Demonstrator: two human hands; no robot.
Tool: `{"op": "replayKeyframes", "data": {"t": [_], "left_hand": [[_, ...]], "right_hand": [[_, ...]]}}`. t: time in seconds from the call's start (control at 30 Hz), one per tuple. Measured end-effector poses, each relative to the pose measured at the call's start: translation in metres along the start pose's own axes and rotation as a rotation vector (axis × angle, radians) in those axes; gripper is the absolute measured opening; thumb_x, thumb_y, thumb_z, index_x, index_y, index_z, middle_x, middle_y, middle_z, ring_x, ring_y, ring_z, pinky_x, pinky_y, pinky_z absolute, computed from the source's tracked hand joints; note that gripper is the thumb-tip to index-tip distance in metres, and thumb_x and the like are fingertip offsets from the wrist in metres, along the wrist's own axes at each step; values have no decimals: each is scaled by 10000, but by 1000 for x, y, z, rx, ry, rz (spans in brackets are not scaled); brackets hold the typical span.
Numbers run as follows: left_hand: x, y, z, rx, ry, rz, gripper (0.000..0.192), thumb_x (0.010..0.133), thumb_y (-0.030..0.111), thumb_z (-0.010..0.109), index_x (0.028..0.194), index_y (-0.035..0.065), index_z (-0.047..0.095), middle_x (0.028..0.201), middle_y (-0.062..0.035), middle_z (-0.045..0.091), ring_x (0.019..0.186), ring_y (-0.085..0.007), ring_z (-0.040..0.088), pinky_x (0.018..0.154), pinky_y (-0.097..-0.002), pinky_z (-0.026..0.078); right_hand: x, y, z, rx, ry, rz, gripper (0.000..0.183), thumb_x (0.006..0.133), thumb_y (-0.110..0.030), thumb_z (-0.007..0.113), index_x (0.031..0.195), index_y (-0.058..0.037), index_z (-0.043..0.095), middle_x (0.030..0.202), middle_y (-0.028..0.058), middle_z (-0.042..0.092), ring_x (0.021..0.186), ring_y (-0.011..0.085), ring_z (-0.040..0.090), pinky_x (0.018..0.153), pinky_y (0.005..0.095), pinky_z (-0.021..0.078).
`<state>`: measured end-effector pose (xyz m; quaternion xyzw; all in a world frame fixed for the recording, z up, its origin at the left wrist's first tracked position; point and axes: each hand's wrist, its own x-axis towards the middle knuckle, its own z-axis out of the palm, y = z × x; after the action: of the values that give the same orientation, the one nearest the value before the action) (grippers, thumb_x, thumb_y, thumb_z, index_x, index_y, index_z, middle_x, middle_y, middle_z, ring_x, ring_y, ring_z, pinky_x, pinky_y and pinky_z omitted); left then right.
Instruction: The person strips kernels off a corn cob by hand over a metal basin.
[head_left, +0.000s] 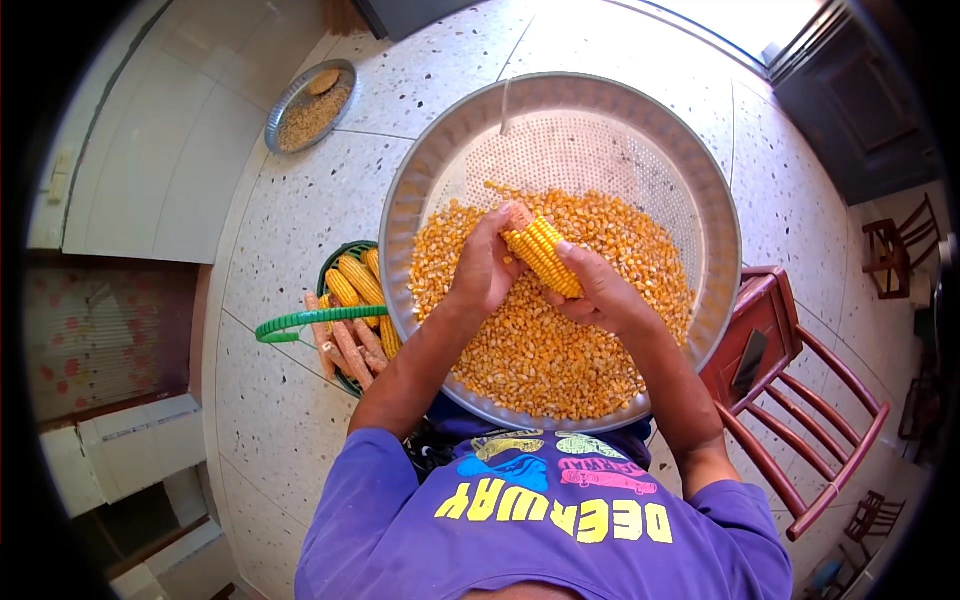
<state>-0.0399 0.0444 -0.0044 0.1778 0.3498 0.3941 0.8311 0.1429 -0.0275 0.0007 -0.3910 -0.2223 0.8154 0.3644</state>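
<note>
Between my two hands is an ear of corn (544, 255), tilted, with yellow kernels along most of it and bare cob at its far left end. My left hand (484, 262) grips that bare end. My right hand (596, 289) is closed around the kernel-covered lower end, its thumb lying on the rows. Both hands are above a large round metal sieve (562, 142) with a perforated bottom. Loose corn kernels (551, 367) cover the near part of the sieve, and its holed far part shows bare. My palms hide some kernels beneath them.
Left of the sieve, a green basket (322, 319) holds unshelled ears (360, 277) and stripped cobs (349, 349). A metal tray (311, 109) with grain stands on the speckled floor (300, 202) farther off. At right is a reddish wooden chair (780, 397) with a dark flat object (750, 360) on its seat.
</note>
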Motion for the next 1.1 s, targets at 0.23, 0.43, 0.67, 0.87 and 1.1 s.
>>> {"op": "replayKeyframes", "data": {"t": [0.23, 0.43, 0.67, 0.87, 1.1], "left_hand": [[-5, 1, 9, 157, -84, 67, 347, 1000, 240, 602, 1282, 56, 516, 1206, -112, 627, 1132, -221, 619, 1024, -424, 489], [1, -6, -1, 157, -92, 116, 351, 1007, 309, 642, 1229, 64, 525, 1124, -68, 624, 1054, -175, 626, 955, -380, 533], [7, -9, -7, 184, -35, 104, 333, 979, 347, 695, 1108, 76, 551, 997, -37, 627, 919, -132, 626, 794, -298, 552], [3, -5, -2, 156, 22, 108, 383, 1008, 443, 605, 1085, 71, 564, 985, -108, 660, 946, -196, 649, 861, -370, 555], [-3, -1, 5, 69, -59, 110, 395, 987, 255, 476, 1312, 31, 474, 1269, -228, 620, 1152, -305, 621, 1047, -448, 486]], "right_hand": [[2, -1, -9, 209, -138, 2, 444, 1028, -551, 461, 1172, -136, 529, 713, 56, 566, 385, 19, 310, 302, 172, 207], [3, 1, -2, 143, -72, 13, 445, 1027, -559, 460, 1167, -142, 529, 716, 54, 572, 380, 21, 313, 300, 171, 213], [7, 18, 5, 58, -49, -11, 474, 1012, -582, 479, 1140, -127, 522, 706, 38, 561, 390, 24, 317, 309, 185, 215], [7, 12, 9, 31, -52, -8, 476, 1005, -597, 482, 1103, -133, 528, 705, 25, 547, 407, 27, 301, 337, 196, 192], [4, 3, 9, 137, -40, 30, 434, 1028, -567, 436, 1196, -177, 522, 711, 39, 571, 391, 15, 345, 306, 169, 211]]}}
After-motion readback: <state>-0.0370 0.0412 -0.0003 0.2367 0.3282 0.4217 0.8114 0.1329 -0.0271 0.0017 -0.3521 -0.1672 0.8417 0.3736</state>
